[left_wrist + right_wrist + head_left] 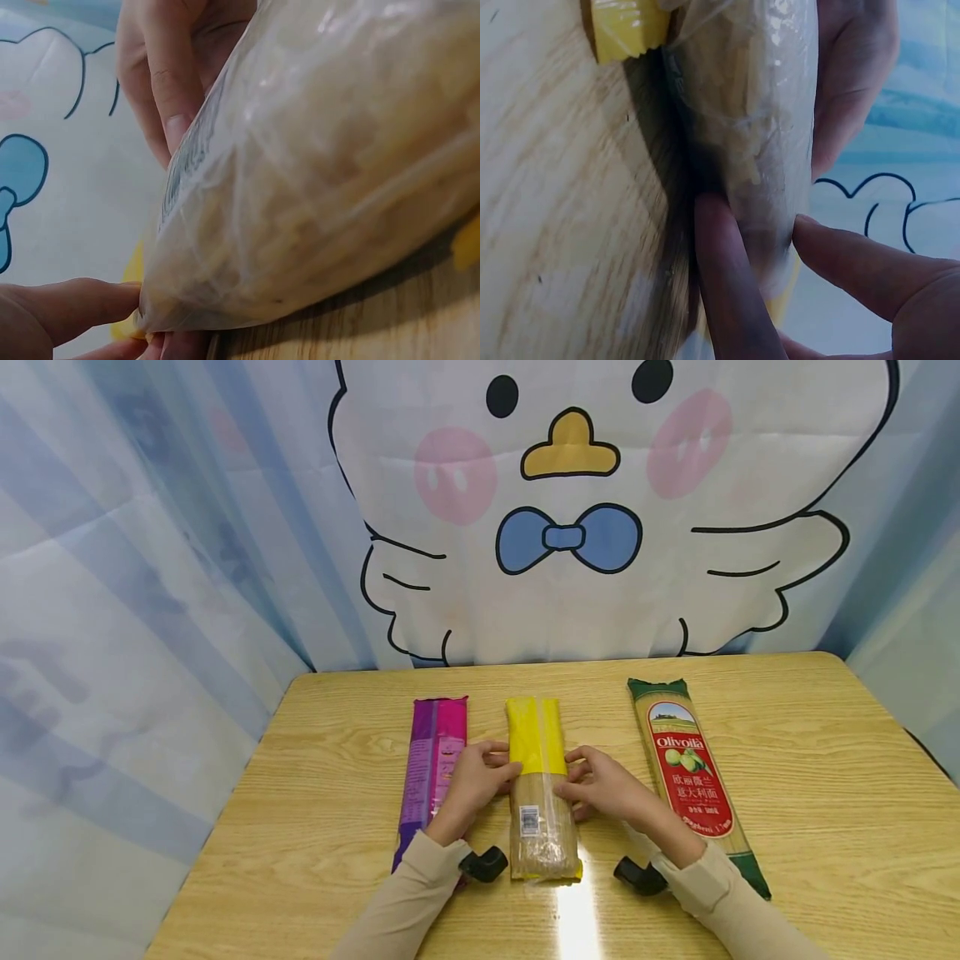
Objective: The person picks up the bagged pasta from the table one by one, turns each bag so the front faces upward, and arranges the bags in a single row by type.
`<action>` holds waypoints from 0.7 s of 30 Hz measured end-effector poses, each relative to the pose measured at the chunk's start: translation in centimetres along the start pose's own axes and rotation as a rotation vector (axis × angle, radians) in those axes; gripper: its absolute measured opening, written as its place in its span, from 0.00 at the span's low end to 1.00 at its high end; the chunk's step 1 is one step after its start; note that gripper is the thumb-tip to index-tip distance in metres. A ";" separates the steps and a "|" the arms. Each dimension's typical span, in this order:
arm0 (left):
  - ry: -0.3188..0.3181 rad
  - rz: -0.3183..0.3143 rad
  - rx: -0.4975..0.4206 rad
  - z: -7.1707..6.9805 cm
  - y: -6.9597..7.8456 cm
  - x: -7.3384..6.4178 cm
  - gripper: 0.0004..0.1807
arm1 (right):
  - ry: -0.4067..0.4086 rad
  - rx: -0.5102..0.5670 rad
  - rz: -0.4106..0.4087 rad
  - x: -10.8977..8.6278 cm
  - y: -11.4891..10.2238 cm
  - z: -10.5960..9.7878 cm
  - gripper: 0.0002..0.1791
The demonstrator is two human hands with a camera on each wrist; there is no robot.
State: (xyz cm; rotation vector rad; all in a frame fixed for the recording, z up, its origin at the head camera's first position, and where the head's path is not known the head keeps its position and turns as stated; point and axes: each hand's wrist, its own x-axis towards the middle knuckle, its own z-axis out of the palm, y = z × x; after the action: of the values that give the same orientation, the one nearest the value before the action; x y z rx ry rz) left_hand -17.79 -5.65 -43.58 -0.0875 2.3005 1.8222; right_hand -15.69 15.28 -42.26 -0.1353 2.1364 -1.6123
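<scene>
A clear and yellow pack of dried noodles [542, 806], with a barcode on its upper side, lies lengthwise on the table between the hands. My left hand [476, 781] pinches its left edge near the yellow part. In the left wrist view the thumb [90, 301] is on one side of the wrapper and fingertips are tucked under it. On the right edge, my right hand [606, 785] pinches the same pack. The right wrist view shows its thumb [855, 259] on the upper side and a finger [727, 255] low against the table side.
Left of the noodles lies a purple and pink pack [420, 768], partly behind the left forearm. A green-ended spaghetti pack [686, 752] with a red label slants at the right, partly behind the right forearm. Beyond the wooden table [330, 760] hangs a printed curtain [570, 618].
</scene>
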 end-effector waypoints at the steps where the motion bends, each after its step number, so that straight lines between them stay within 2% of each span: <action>1: 0.000 -0.001 -0.003 0.0 0.0 0.0 0.21 | 0.002 0.004 0.000 0.0 0.0 0.0 0.32; 10: -0.015 -0.011 -0.046 0.1 0.1 0.0 0.22 | 0.026 0.014 0.004 0.1 0.1 -0.3 0.30; 21: -0.020 -0.041 -0.053 0.2 1.1 -0.2 0.22 | 0.029 -0.002 -0.031 -0.4 -0.7 -0.5 0.31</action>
State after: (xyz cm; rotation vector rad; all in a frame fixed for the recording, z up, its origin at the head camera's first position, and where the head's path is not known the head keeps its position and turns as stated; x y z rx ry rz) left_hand -17.75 -5.21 -42.54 -0.1236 2.2203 1.8558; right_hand -15.70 15.65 -41.35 -0.1476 2.1682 -1.6391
